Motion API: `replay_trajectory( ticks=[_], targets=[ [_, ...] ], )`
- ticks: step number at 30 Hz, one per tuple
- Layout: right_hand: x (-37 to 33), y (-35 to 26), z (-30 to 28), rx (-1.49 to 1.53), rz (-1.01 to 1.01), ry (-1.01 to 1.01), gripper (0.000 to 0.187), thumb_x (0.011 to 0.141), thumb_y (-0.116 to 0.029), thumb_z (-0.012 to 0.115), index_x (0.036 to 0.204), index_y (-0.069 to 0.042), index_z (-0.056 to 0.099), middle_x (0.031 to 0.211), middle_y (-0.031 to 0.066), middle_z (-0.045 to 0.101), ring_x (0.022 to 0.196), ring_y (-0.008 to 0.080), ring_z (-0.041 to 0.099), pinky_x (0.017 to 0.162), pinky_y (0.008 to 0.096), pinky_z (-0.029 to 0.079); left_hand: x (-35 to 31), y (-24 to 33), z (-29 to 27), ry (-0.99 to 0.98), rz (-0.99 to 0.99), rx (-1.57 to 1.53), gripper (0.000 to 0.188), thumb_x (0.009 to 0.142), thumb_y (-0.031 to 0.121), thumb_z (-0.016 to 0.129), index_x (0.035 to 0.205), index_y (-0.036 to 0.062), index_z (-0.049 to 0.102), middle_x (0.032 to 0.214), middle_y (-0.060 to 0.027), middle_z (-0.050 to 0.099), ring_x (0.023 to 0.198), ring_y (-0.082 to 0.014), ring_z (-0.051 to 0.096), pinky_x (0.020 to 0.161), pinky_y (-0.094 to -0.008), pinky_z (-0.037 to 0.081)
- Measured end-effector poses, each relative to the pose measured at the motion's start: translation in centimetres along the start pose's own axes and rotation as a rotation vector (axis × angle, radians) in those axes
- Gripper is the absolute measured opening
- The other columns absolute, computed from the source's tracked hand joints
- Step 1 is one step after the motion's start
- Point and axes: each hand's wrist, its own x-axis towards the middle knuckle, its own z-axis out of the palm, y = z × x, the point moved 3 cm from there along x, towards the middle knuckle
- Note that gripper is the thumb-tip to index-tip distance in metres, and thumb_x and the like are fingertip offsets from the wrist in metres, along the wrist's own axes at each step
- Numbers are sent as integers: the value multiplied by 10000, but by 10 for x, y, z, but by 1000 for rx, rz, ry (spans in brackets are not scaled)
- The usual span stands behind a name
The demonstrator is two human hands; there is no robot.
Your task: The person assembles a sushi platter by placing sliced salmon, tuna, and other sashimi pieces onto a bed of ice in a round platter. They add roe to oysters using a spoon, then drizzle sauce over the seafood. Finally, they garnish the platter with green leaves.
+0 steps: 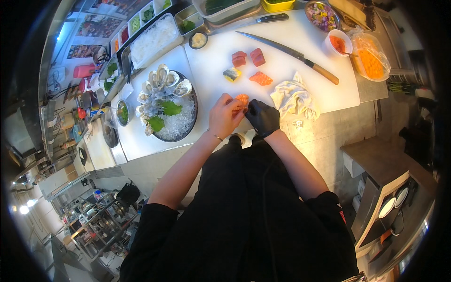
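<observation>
Two hands met just above the near edge of the smooth white counter (pixel 336 89), with a small, rounded, bright-orange piece of food with pale stripes (pixel 242 99) between them. The bare left hand (pixel 224 115) had its fingers pinched on the orange piece; the black-gloved right hand (pixel 262 118) had its fingers curled together close against the other side, though whether they gripped it too could not be told. Handling this soft-looking piece well probably called for a light, even pinch, spread over its sides so that its surface did not tear or smear. Working low over the counter rather than past its edge seemed safer, since a slip there could have dropped the piece. The crumpled white cloth with yellowish patches (pixel 296 97) lay just beside the gloved hand, handy for wiping damp fingers, while the long, dark-bladed knife with a wooden handle (pixel 325 74) lay farther back, its handle best left clear of the right elbow.
</observation>
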Motion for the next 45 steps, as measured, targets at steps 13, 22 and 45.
replay_trajectory(
  ticks=[13,22,45],
  targets=[
    [-17,10,-15,146,165,0,192,879,-209,752,1020,-97,685,911,127,751,828,361,745,726,460,584,-2,-1,1,-6,-12,-12,167,865,177,858,1001,132,771,971,-98,634,799,-324,684,714,-419,569],
    [-23,92,-145,-87,357,244,322,878,-87,699,1197,-125,722,1162,130,732,999,312,723,822,433,580,4,-11,-21,-227,149,75,662,818,220,875,1419,189,600,1360,-101,569,1231,-332,607,935,-471,577],
    [28,-72,28,-455,-225,-461,273,926,-176,681,1196,-212,692,1264,160,577,1162,388,611,840,504,586,-151,-35,5,100,-728,-777,530,925,146,806,1418,52,635,1250,-118,678,1044,-234,723,874,-363,615]
  ],
)
